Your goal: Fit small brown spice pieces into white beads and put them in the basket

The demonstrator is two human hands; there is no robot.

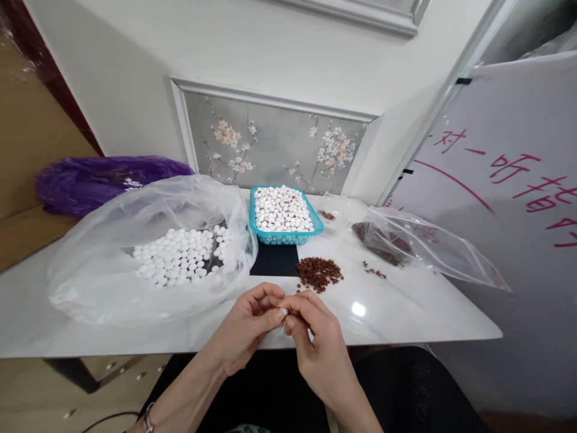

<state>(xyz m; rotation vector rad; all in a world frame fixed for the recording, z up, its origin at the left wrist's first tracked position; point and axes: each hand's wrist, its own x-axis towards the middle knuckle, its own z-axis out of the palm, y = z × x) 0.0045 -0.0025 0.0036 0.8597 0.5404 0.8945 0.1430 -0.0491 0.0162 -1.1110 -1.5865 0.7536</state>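
My left hand (252, 322) and my right hand (315, 337) meet at the table's front edge, fingertips touching. The left thumb and fingers pinch a small white ball (283, 311), mostly covered by the fingertips. My right thumb and forefinger are closed against the same spot; whatever they pinch is too hidden to name. Just beyond the hands lies a heap of small reddish-brown star-shaped pieces (320, 273). A clear plastic bag (103, 270) of loose white balls (175, 255) spreads out to the left. Behind, a blue basket (253, 225) is heaped with white balls, some showing brown bits.
A black mat (273, 260) lies partly under the basket. On the right are a zip bag (444, 243) of dark reddish-brown pieces and a few loose pieces (374, 272). A purple bag (99, 180) sits back left. A whiteboard (509, 180) stands along the right.
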